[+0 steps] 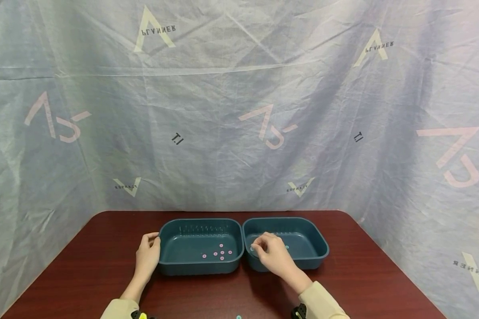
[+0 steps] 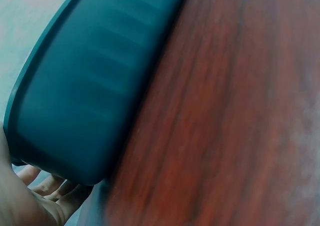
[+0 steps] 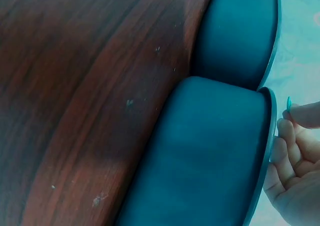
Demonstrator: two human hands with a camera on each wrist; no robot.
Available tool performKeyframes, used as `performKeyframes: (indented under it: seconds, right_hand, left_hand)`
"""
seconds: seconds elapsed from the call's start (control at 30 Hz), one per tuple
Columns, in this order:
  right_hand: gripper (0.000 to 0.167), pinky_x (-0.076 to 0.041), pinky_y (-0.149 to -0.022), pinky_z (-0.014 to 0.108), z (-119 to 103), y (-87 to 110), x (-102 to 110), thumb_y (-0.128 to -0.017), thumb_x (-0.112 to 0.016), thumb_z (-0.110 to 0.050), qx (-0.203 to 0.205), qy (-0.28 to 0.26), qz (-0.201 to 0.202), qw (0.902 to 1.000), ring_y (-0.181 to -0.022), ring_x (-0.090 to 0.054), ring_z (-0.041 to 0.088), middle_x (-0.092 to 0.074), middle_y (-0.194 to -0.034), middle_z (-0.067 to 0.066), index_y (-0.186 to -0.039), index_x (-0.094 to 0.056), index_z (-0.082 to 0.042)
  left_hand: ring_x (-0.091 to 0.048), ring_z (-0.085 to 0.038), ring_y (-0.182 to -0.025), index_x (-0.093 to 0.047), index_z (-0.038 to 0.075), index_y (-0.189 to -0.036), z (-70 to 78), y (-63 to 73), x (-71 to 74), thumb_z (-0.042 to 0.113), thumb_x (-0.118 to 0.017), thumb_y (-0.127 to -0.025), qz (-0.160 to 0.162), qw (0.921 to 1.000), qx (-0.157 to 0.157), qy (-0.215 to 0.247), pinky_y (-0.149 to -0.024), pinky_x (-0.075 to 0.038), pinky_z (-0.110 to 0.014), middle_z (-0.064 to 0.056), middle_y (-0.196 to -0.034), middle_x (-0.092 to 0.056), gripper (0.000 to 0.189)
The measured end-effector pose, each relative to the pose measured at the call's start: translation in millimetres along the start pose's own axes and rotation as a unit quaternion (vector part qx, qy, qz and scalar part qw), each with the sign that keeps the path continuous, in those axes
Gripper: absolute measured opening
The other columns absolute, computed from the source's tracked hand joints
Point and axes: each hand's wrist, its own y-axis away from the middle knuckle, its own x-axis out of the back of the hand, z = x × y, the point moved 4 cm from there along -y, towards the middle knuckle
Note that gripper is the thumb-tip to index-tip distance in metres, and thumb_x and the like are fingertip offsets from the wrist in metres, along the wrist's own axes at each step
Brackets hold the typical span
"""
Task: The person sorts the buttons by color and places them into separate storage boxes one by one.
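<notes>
Two dark teal trays stand side by side on the table. My left hand (image 1: 148,253) grips the left end of the left tray (image 1: 199,268); its fingers reach round the far corner in the left wrist view. Several small round pink buttons (image 1: 222,252) lie on that tray's floor. Over the near left part of the right tray (image 1: 311,261), my right hand (image 1: 277,256) pinches a small teal button (image 3: 289,103) between thumb and forefinger. Another teal button (image 1: 287,247) shows on the right tray's floor, partly behind the hand.
One more small teal button (image 1: 238,317) lies on the dark red wooden table (image 1: 207,294) at the bottom edge of the head view. A grey printed cloth (image 1: 223,168) hangs behind the table and along its sides. The two trays meet at their inner ends.
</notes>
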Motion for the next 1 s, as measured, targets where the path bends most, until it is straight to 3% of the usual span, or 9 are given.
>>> performKeyframes:
  seconds: [0.57,0.83,1.0]
  right_hand:
    - [0.006,-0.040,-0.055,0.020,14.7,-9.0,2.1,-0.086,-0.066,-0.009,-0.033,0.025,0.003,0.9991,-0.059,-0.044,0.003,-0.057,-0.075,-0.004,-0.081,-0.069,-0.011]
    - [0.006,-0.040,-0.052,0.020,26.8,-10.0,1.5,-0.084,-0.067,-0.007,-0.027,0.030,0.031,0.9987,-0.057,-0.044,0.002,-0.060,-0.075,-0.002,-0.079,-0.069,-0.009]
    - [0.005,-0.039,-0.052,0.020,38.7,-11.1,-0.5,-0.084,-0.067,-0.008,-0.059,0.036,0.023,0.9974,-0.057,-0.044,0.003,-0.061,-0.076,-0.002,-0.080,-0.070,-0.009]
  left_hand:
    - [-0.041,-0.042,-0.122,-0.034,-0.002,-0.136,-0.2,-1.7,0.4,0.028,-0.028,-0.102,0.008,1.0000,0.002,-0.005,-0.094,-0.036,-0.055,-0.028,-0.134,-0.042,0.046]
    - [-0.042,-0.042,-0.121,-0.035,-0.001,-0.136,1.2,-0.1,0.0,0.028,-0.029,-0.102,0.010,0.9999,0.002,-0.005,-0.093,-0.036,-0.055,-0.028,-0.133,-0.042,0.045]
    - [-0.043,-0.042,-0.121,-0.036,-0.001,-0.135,1.3,-0.3,0.1,0.027,-0.029,-0.102,0.012,0.9999,-0.001,-0.007,-0.093,-0.036,-0.054,-0.028,-0.133,-0.043,0.044]
